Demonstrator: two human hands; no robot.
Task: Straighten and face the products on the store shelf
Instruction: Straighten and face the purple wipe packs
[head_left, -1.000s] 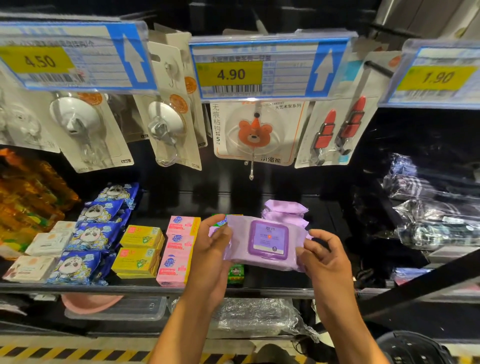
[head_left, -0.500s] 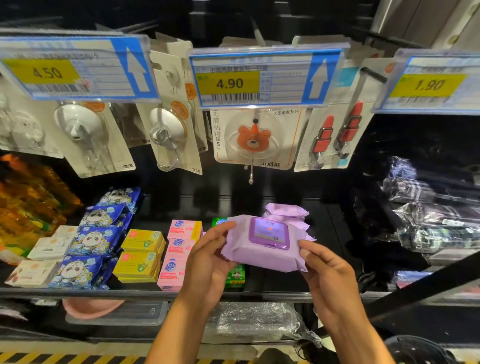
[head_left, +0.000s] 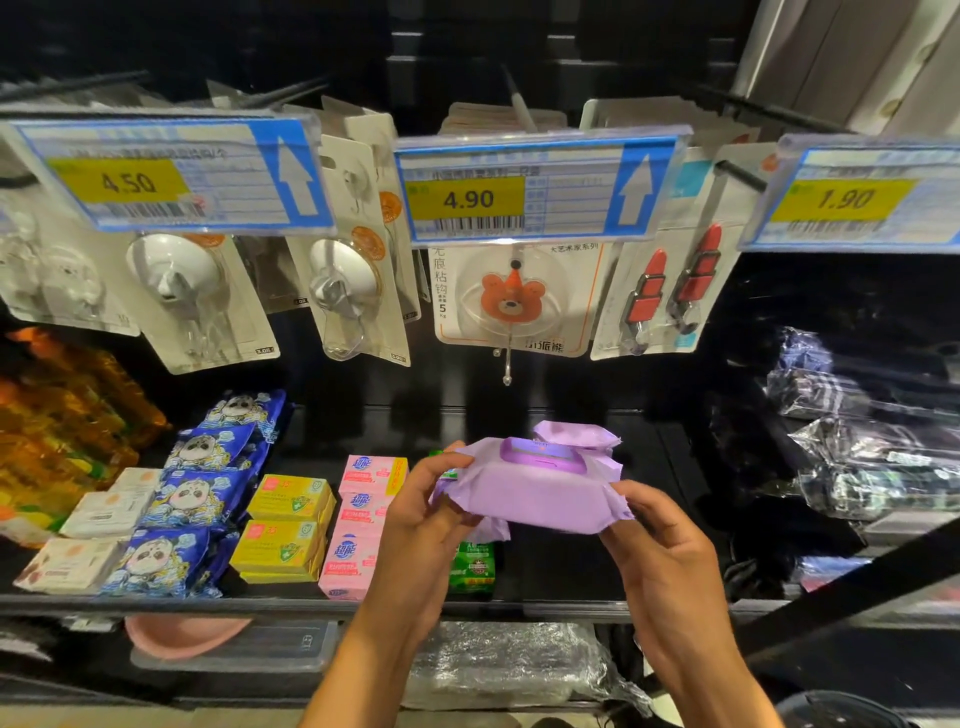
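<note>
A purple wipes pack with a darker purple lid is held flat, lid up, just above the black shelf. My left hand grips its left end, and my right hand pinches its right end. Behind it another purple wipes pack lies on the shelf. A green packet shows under the held pack, partly hidden by my left hand.
Left of my hands sit pink soap boxes, yellow soap boxes, blue panda packs and white boxes. Hook cards and price tags hang above. Dark plastic-wrapped goods fill the right.
The pack tilted from facing me to lying flat with its lid up, and both hands lowered it toward the shelf.
</note>
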